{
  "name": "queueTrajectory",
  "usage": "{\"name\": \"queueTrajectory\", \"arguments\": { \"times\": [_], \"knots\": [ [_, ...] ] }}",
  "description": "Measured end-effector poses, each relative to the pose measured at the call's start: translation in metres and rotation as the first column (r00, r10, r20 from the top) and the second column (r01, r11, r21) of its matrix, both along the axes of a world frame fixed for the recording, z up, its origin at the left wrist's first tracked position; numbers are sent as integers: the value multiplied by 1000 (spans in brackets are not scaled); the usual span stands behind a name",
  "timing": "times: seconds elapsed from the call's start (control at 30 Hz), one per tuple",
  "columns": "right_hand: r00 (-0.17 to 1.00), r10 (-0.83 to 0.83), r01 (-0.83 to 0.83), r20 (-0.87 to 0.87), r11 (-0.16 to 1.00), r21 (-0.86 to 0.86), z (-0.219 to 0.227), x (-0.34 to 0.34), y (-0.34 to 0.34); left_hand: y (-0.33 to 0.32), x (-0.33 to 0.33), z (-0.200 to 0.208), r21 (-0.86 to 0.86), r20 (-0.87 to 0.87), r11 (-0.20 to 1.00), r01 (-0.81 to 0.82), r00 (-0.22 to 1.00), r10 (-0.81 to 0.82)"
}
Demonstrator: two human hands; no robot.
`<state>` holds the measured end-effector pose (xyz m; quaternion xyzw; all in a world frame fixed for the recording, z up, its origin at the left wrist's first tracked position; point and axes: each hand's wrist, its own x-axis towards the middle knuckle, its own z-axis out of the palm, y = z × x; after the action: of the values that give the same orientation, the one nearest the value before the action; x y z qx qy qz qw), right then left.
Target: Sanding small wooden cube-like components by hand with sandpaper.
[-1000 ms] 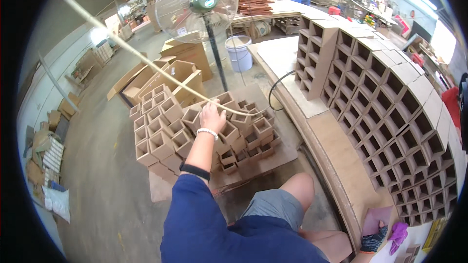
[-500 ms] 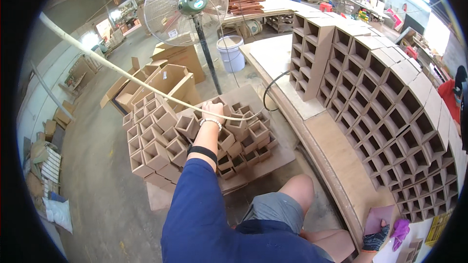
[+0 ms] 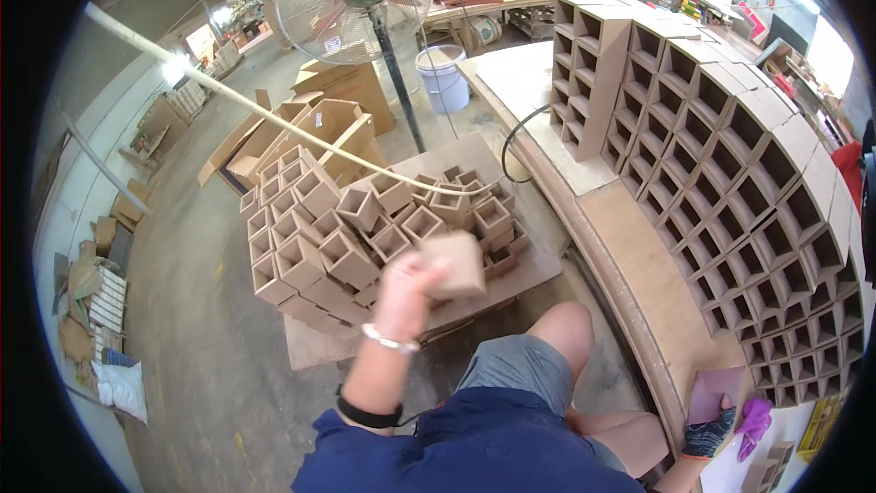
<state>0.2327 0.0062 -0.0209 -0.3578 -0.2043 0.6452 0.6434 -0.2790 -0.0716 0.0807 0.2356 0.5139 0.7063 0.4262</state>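
Observation:
My left hand (image 3: 403, 299), bare with a bracelet at the wrist, grips a small brown board box (image 3: 460, 267) and holds it above the near side of a heap of similar open square boxes (image 3: 301, 260). Both hand and box are smeared by motion. At the lower right, my right hand (image 3: 710, 434), in a dark patterned glove, has its thumb on a flat mauve sheet (image 3: 714, 393) at the bench edge; its other fingers are mostly hidden. A purple cloth (image 3: 755, 424) lies just right of that hand.
The heap rests on a low board (image 3: 315, 351). On the curved bench (image 3: 652, 288) at right stands a tall wall of stacked square boxes (image 3: 693, 164). A pale pole (image 3: 228, 132) crosses above the heap. Beyond are a pedestal fan (image 3: 370, 0), cartons (image 3: 338, 132) and a white bucket (image 3: 443, 78).
My left hand has drawn back from the far part of the heap toward me, lifting a box out. My right hand stays at the mauve sheet. The view has shifted slightly.

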Motion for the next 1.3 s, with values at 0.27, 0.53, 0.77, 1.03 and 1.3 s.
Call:
{"name": "queueTrajectory", "arguments": {
  "times": [0.27, 0.53, 0.77, 1.03, 1.3],
  "knots": [
    [967, -213, 219, 141, 975, -29, 12, 1, -30, 58, 165, -28, 107, -119, 734, 671, 742, -660],
    [-323, -499, -392, 804, 844, 366, 106, -115, -29, 91, 263, -59, 145, -901, 539, 830, 335, -274],
    [-572, -194, -120, 797, 981, 153, 22, -44, -17, 83, 293, -69, 18, -918, 470, 882, 201, -341],
    [-280, -213, -132, 936, 974, 182, 50, -76, -1, 89, 284, -71, -91, -833, 479, 873, 196, -517],
    [-431, -415, -346, 801, 896, 277, 72, -106, -19, 92, 280, -77, 79, -905, 465, 882, 259, -337]
  ]
}}
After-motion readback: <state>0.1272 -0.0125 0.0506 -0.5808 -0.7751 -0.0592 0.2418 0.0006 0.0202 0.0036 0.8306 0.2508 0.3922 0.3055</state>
